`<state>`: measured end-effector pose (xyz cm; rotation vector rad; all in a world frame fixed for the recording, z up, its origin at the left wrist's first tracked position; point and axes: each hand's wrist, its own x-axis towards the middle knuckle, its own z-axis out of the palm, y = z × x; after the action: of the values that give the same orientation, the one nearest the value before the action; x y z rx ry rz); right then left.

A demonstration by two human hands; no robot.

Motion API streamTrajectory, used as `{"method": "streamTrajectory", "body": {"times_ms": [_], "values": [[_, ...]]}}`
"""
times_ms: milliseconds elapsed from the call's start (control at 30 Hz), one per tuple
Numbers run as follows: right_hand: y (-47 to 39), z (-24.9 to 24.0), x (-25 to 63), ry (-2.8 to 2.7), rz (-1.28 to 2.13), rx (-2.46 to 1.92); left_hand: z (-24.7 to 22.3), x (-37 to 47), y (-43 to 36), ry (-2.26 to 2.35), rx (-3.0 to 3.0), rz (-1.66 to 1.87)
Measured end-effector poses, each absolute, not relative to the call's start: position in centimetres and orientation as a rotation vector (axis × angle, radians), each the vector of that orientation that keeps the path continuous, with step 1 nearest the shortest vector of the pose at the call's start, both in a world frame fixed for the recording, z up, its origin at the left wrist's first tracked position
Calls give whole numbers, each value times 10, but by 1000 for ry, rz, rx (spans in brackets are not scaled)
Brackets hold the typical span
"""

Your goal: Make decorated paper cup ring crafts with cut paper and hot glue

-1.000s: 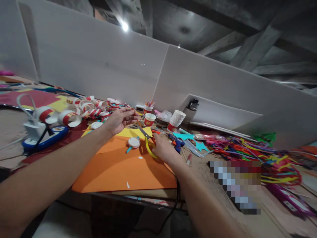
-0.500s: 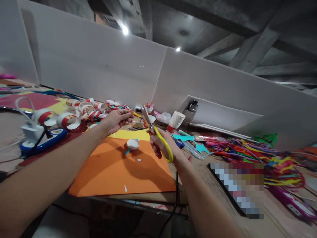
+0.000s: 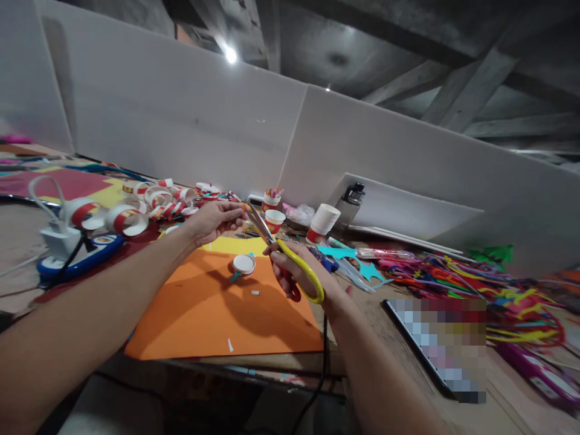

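My left hand [image 3: 215, 223] is closed in a pinch on a small orange piece [image 3: 246, 207] that pokes out past the fingertips. In my right hand [image 3: 287, 266] are scissors [image 3: 263, 228] with yellow and red handles. Their blade tips reach up and left, right beside the orange piece; whether they touch it I cannot tell. Below both hands lies an orange sheet [image 3: 199, 320], partly over a yellow sheet [image 3: 231, 246]. On the orange sheet rests a small round white cup-like piece [image 3: 243, 264] with teal bits at its edge, near small white scraps.
Cut red-and-white paper rings [image 3: 125, 221] lie at left behind a blue power strip [image 3: 77, 257]. A paper cup [image 3: 274, 219], stacked cups [image 3: 322, 222] and a bottle [image 3: 350, 205] stand at the back. Colourful pipe cleaners [image 3: 453, 275] and a phone-like device [image 3: 419, 344] are at right.
The scissors have swung left and down, bringing their blades to the orange piece at my left fingertips. My left hand has barely moved.
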<state>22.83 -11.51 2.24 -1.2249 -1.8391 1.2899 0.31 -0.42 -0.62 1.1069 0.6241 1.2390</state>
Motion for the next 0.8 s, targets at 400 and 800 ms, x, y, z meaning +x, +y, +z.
{"method": "streamTrajectory", "body": {"times_ms": [400, 800], "values": [[-115, 20, 229, -1830, 1301, -1223, -6, 5, -5, 620, 1111, 1234], [-116, 21, 228, -1828, 1329, -1212, -8, 5, -5, 582, 1134, 1220]]}}
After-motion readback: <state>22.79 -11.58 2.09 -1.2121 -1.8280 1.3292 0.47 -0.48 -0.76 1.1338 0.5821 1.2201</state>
